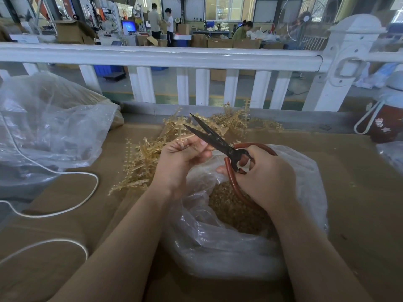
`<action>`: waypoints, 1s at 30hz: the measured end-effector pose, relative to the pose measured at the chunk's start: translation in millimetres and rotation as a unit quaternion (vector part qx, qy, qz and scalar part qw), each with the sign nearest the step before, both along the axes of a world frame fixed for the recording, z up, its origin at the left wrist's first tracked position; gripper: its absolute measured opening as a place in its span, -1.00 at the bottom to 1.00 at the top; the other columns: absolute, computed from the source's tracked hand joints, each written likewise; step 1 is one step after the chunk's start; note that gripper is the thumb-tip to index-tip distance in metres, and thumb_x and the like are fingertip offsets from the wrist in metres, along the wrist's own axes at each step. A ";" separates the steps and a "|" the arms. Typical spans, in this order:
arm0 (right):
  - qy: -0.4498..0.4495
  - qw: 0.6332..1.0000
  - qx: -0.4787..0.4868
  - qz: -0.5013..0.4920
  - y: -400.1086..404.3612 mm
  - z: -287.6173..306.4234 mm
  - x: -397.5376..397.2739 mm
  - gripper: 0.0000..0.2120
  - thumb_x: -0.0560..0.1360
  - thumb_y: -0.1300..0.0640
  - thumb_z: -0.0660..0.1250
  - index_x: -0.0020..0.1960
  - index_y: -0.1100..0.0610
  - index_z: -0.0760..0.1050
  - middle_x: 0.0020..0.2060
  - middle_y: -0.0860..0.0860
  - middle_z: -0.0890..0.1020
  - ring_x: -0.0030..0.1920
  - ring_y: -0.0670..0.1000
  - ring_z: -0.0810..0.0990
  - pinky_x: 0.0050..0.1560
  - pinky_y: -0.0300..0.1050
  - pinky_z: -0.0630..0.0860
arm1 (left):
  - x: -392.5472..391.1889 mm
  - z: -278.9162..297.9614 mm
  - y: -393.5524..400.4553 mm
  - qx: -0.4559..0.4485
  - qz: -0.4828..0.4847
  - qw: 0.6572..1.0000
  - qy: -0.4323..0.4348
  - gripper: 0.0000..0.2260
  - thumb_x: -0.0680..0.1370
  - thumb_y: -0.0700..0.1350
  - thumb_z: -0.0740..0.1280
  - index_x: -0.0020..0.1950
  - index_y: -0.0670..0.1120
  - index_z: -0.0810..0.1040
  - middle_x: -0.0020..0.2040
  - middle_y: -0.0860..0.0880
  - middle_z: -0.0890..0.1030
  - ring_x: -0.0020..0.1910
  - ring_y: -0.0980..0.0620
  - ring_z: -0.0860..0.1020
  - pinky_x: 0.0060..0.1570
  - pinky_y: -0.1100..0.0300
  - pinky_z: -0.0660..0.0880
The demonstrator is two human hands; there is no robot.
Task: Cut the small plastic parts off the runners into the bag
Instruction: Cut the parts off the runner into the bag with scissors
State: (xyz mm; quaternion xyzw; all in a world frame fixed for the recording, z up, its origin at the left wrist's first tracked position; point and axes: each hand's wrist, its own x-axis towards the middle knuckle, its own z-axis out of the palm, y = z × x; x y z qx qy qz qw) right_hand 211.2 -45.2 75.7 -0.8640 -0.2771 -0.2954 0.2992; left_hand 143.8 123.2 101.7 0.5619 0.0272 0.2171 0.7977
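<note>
While the left hand (181,158) pinches a runner (182,129) by its stem, the right hand (265,177) grips the red loop handles of black scissors (214,139), whose blades stand apart beside the runner's top. Both hands hover over a clear bag (229,240) that sits open on the counter (359,192), with a heap of cut yellowish parts (231,205) inside. Behind the hands a pile of runners (152,153) lies on the counter, reaching back to its grey far edge. The counter is covered in brown cardboard. A white cord (65,211) loops across its left side, below a large crumpled plastic sheet (48,127). At the right edge stands a dark red jug (386,123) with a flower pattern. A white railing (161,56) runs along the counter's far side. Beyond it is a workshop with cardboard boxes (74,32), a lit screen (128,26), a standing fan (305,20) and three people among the benches.
</note>
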 end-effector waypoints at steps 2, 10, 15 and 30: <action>0.001 1.000 0.001 -0.001 0.1 0.2 -0.1 -0.50 0.34 -0.46 0.37 -0.23 0.00 0.54 -0.39 -0.19 0.51 -0.40 -0.14 0.46 -0.39 -0.40 0.30 | -0.6 0.6 0.1 0.001 0.000 1.000 -0.001 -0.94 0.40 -0.18 0.40 -0.19 -0.16 0.63 -0.31 -0.03 0.65 -0.29 0.08 0.59 -0.18 0.27 0.56; 0.022 0.999 -0.021 -0.012 0.2 2.0 -0.2 -0.47 0.31 -0.54 0.30 -0.24 -0.05 0.45 -0.35 -0.16 0.53 -0.33 -0.14 0.50 -0.39 -0.29 0.39 | -1.5 0.5 0.2 0.018 0.005 1.000 -0.005 -0.74 0.53 -0.31 0.34 -0.31 -0.09 0.66 -0.32 -0.03 0.66 -0.30 0.10 0.61 -0.17 0.27 0.57; 0.009 1.000 0.000 0.002 0.4 2.5 -2.4 -0.46 0.31 -0.56 0.27 -0.25 -0.06 0.45 -0.39 -0.20 0.48 -0.39 -0.18 0.44 -0.39 -0.38 0.27 | -2.0 1.3 0.0 0.002 -0.004 1.000 -0.008 -0.93 0.41 -0.18 0.41 -0.26 -0.11 0.68 -0.31 -0.02 0.66 -0.30 0.10 0.61 -0.18 0.27 0.56; 0.049 0.997 0.028 0.043 3.5 3.0 -3.9 -0.39 0.29 -0.55 0.23 -0.16 -0.02 0.62 -0.36 -0.22 0.55 -0.37 -0.18 0.48 -0.32 -0.41 0.36 | -1.0 -0.2 2.0 -0.028 -0.017 0.999 0.028 -0.94 0.39 -0.15 0.43 -0.19 -0.09 0.69 -0.26 -0.03 0.68 -0.26 0.09 0.60 -0.17 0.28 0.55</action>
